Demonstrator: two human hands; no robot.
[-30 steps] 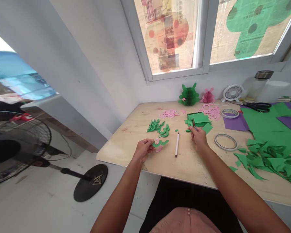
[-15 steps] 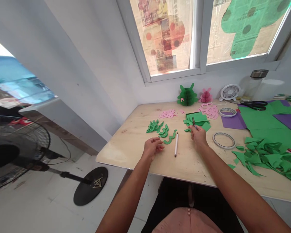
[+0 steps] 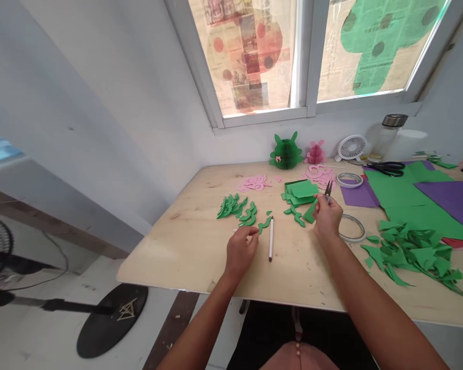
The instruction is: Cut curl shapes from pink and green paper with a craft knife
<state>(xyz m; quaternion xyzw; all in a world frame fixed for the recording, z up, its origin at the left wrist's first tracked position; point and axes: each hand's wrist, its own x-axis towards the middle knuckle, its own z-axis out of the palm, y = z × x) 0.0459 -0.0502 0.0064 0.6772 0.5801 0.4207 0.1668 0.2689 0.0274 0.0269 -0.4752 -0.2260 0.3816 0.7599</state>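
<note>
Left hand (image 3: 241, 252) and right hand (image 3: 328, 213) above a pale wooden table (image 3: 185, 252). The right hand grasps a pair of small scissors with dark, pointed metal blades (image 3: 328, 189), tips directed away from the person. The left hand is curled, its fingertips at the near end of a narrow, wavy green paper cut-out (image 3: 266, 224); whether they pinch it or merely rest beside it cannot be told. This cut-out lies on the table, between the left hand and a slim white marker pen with dark ends (image 3: 271, 239).

Principal hazards, as judged from the layout: the pen lies just beside the cut-out, so a sideways sweep of the left hand could set it rolling—its barrel appears round. The cut-out is thin and curved; a hasty pinch might crease it or tear its narrow waist. Behind it, a cluster of overlapping scalloped green paper cut-outs (image 3: 249, 215) lies near enough for a dragged finger to scatter it.

On the right, the exposed blades stand close to a stack of folded green paper rectangles (image 3: 301, 191); a careless turn of the wrist could nick the stack's edges. The same wrist, drawn outward, might catch the flat ring of pale tape (image 3: 353, 239) beside it.
</note>
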